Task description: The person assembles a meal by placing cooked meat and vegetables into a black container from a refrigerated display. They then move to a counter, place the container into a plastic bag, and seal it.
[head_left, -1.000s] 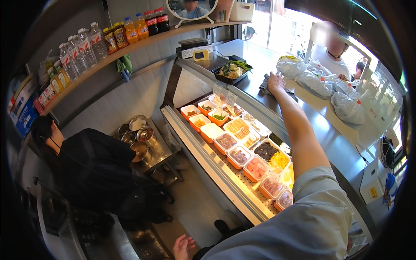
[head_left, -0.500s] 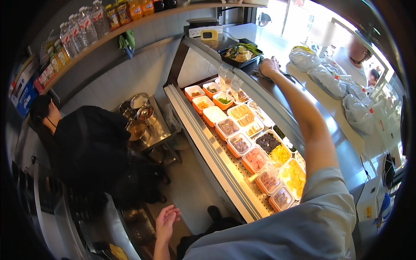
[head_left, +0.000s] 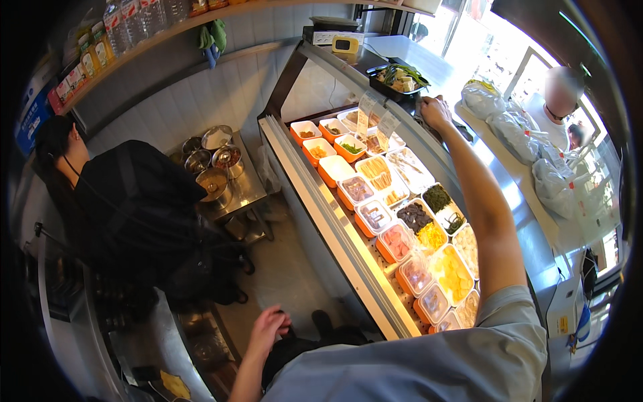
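My right arm stretches over the glass display case (head_left: 321, 218). On its top my right hand (head_left: 437, 112) rests with fingers curled over something dark and flat, too hidden to make out. Just left of that hand sits a black tray of vegetables (head_left: 403, 80), with leafy greens and pale pieces. My left hand (head_left: 270, 327) hangs low in front of me beside the case, fingers loosely bent, nothing seen in it. Inside the case stand orange-and-white food tubs (head_left: 356, 190), holding sliced meats, black fungus (head_left: 415, 216), yellow shreds and pale yellow slices (head_left: 450, 276).
A person in black (head_left: 134, 208) bends at the left, near a steel table (head_left: 246, 191) with several metal pots. White plastic bags (head_left: 512, 127) line the ledge at the right, with another person (head_left: 552, 117) beyond. Bottles (head_left: 137, 27) stand on a wall shelf.
The view has shifted, so most things sit a little differently in it. My left hand's fingers have bent in more. My right hand stays on the case top beside the tray.
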A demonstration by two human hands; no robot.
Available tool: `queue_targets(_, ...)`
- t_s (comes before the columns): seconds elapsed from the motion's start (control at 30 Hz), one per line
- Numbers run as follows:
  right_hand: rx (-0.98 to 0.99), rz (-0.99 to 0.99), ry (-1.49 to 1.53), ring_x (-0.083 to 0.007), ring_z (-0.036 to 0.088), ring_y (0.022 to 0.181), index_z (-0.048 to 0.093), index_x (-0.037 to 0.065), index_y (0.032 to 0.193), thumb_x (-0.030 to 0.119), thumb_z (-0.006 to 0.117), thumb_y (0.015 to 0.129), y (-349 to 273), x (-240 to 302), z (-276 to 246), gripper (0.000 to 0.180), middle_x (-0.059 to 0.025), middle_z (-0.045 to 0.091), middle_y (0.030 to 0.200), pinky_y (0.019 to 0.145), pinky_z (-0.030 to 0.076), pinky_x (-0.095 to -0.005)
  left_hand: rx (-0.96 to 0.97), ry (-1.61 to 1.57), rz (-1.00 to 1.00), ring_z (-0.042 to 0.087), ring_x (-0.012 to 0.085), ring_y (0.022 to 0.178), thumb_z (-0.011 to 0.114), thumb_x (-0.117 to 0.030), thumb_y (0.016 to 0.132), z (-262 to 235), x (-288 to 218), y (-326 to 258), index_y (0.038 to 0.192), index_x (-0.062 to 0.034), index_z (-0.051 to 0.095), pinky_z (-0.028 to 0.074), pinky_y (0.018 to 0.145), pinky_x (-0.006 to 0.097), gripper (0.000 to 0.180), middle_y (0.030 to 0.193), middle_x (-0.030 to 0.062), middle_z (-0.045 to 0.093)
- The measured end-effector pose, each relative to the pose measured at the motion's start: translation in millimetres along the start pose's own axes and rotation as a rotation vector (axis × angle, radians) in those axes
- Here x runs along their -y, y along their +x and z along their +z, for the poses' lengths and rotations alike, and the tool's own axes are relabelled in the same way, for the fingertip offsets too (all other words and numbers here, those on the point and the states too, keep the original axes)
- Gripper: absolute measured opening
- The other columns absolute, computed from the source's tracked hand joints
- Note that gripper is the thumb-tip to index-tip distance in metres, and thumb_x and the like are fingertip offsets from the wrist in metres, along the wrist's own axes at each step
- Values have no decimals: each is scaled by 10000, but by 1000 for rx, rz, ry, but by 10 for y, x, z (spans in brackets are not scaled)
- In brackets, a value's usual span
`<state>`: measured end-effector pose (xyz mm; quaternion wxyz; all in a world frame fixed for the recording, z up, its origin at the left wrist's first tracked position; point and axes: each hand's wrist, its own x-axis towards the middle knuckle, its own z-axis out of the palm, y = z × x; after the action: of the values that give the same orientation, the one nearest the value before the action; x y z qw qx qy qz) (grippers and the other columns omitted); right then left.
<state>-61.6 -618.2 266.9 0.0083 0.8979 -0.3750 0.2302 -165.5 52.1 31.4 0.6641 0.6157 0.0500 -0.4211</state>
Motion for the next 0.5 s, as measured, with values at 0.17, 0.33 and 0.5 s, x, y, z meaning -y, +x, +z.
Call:
queue_targets(0.17, 146, -327, 290, -314, 551, 1115, 669, 40, 1162, 239, 596, 924, -168, -21, -21, 319, -166, 585, 1172, 994, 417, -370, -56, -185, 602, 621, 174, 727, 545, -49, 937, 417, -2075, 483, 1552, -137, 28, 537, 646, 311, 808, 998, 104, 636)
queue_targets(0.33, 132, -297, 260, -290, 561, 1099, 675, -2, 1113, 254, 621, 930, -795, -501, -472, 319, -142, 610, 1126, 974, 422, -362, -273, -587, 964, 634, 194, 778, 525, -144, 969, -339, -3165, 336, 1541, -67, 121, 540, 724, 309, 705, 1037, 162, 650)
queue_targets(0.5, -31, -74, 50, -322, 565, 1069, 704, 31, 1130, 275, 653, 903, -992, -274, -474, 337, -182, 612, 1132, 951, 434, -396, -46, 16, 810, 593, 121, 653, 531, -118, 964, -989, -2105, 169, 1337, -8, 504, 500, 591, 243, 390, 788, 60, 638)
